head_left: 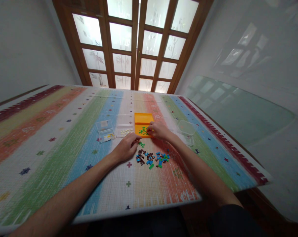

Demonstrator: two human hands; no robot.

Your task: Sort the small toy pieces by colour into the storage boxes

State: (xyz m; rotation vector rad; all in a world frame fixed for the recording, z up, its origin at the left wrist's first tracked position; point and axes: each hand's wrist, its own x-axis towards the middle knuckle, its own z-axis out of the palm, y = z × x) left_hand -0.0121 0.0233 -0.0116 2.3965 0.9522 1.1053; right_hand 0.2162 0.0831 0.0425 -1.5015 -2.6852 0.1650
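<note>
An orange box (143, 118) with its lid raised stands in the middle of the table, small green building bricks (142, 131) lying in its near half. My right hand (160, 130) reaches over the box's right side, fingertips pinched together among the green bricks; whatever is between them is too small to make out. Beside the near left corner of the box rests my left hand (126, 147), index finger stretched toward that corner and thumb apart from it. A few loose green bricks (141, 144) lie by its fingertips. Nearer me is a spread of brown bricks (140, 157) and blue bricks (160, 162).
Left of the orange box stand a clear box (125, 132) with whitish pieces and another clear box (106, 137) with yellow pieces. A further clear container (189, 140) is at the right, beyond my forearm. A striped cloth (111, 194) covers the table.
</note>
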